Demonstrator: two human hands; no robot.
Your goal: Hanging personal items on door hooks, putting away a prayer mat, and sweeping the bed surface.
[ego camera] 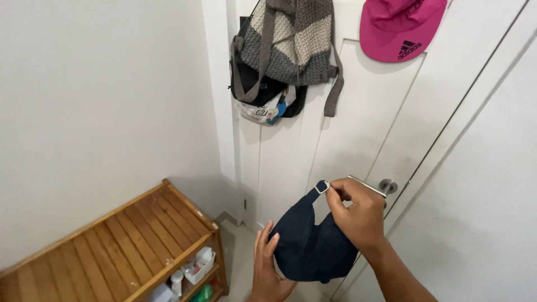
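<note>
Navy cotton is what we have in hand: a dark blue soft fabric cap (307,246) held low in the near middle of the scene, in front of the white panelled door (358,128) and just left of its silver lever handle (380,187). Our right hand (358,215) comes over the top of the cap, thumb and forefinger pinched together on the small metal buckle (321,186) at the end of the back strap, pulling that strap upward. Our left hand (267,268) sits beneath, fingers spread and lying against the cap's left side near the brim rather than closed round it, so that grip is a loose, supporting one. We judge the cap light and limp; the crown sags and folds where nothing props it, and only the brim would give any stiffness. The strap and buckle look the surest place to take it, with the brim as a second hold, since the cloth itself would slip and bunch. Higher on the door hang a grey and cream knitted bag (291,47) over darker bags, and a bright pink cap (400,28) to the right. To the near left stands a slatted wooden shelf unit (112,240) with small bottles below.
</note>
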